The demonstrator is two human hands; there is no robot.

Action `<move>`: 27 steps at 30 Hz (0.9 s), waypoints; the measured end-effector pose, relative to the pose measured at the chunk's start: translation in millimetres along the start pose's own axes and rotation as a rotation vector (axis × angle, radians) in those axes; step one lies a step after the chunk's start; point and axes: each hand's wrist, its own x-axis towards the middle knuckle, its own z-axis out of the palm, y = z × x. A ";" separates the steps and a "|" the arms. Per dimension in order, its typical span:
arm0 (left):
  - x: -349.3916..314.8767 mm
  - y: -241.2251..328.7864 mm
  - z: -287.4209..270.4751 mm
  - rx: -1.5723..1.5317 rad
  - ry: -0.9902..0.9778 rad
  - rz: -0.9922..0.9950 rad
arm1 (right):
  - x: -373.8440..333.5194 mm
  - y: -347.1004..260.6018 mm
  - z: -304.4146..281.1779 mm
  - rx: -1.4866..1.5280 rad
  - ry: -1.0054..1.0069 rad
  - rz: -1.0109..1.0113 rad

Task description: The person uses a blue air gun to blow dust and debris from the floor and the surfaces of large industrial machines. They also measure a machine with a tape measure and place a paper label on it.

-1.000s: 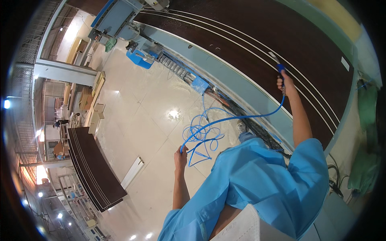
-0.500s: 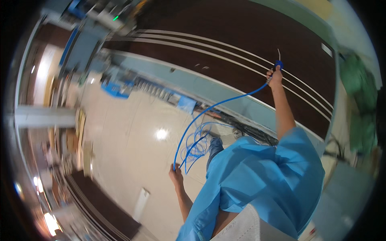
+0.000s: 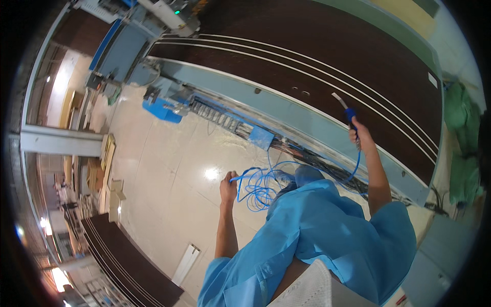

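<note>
The head camera looked down on a person in a light blue short-sleeved work shirt (image 3: 327, 240), standing beside a long machine bed. The right hand (image 3: 358, 138) was raised over the bed with its fingers wrapped tight around the blue handle of an air blow gun (image 3: 349, 113), whose thin pale nozzle pointed up and away over the dark brown panel (image 3: 327, 56). From the handle a blue air hose (image 3: 258, 187) dropped past the forearm and ran down into loose coils lying on the floor just in front of the person's body. The left hand (image 3: 228, 185) hung lower, out to the side, fist closed on a stretch of that same hose, which led off from the knuckles toward the coils.

The brown panel lay flat on the bed, marked with several thin pale grooves running along its length. A pale blue-grey machine frame (image 3: 286, 110) edged it on the near side, with a small blue box (image 3: 262, 137) and a run of cables fixed along its lower rim. Farther left stood a blue machine part (image 3: 162, 110). The floor (image 3: 163, 184) was glossy cream and caught a bright lamp reflection near the left hand. A stack of dark panels (image 3: 123, 261) rested well apart at lower left, with a white strip (image 3: 185, 263) lying beside it. Green cloth (image 3: 460, 117) hung at the right edge.
</note>
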 end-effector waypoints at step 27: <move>30.5 2.6 1.2 0.021 0.128 -0.246 | 276.4 -89.3 287.3 -0.082 -0.270 -0.023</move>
